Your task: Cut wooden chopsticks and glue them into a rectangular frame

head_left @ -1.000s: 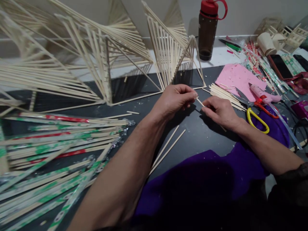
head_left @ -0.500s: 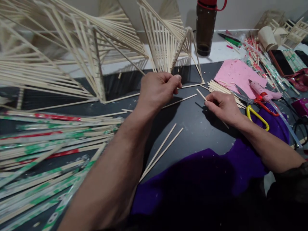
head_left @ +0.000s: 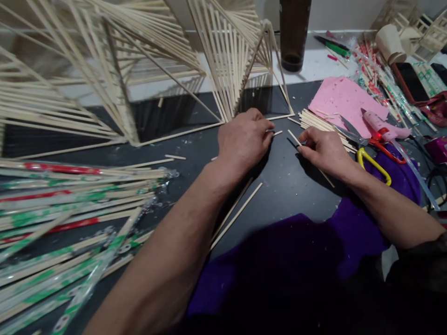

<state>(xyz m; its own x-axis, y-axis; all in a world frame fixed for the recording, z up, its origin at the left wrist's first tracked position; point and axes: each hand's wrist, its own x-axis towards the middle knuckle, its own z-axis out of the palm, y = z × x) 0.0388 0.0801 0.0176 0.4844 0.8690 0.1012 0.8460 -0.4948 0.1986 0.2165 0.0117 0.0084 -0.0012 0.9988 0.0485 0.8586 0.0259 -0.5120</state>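
My left hand (head_left: 244,137) is down at the dark table, its fingers curled closed over a thin wooden chopstick (head_left: 277,133) whose tip pokes out to the right; most of it is hidden under the hand. My right hand (head_left: 323,151) pinches another chopstick (head_left: 294,137) between thumb and fingers, tilted, with its lower end showing below the hand. Just behind my left hand stands a twisted lattice structure (head_left: 223,65) built of chopsticks. A pile of bare chopsticks (head_left: 314,120) lies behind my right hand. Two loose chopsticks (head_left: 237,216) lie near my left forearm.
Chopsticks in plastic wrappers (head_left: 70,209) cover the left side. Scissors (head_left: 373,163), a pink glue gun (head_left: 384,128) and a pink cloth (head_left: 349,102) are at right. A dark bottle (head_left: 294,37) stands behind. Purple cloth (head_left: 296,260) lies at the front edge.
My left hand has come down to the table and closed over the chopstick lying there. My right hand still holds its chopstick in nearly the same place. The view has shifted slightly.
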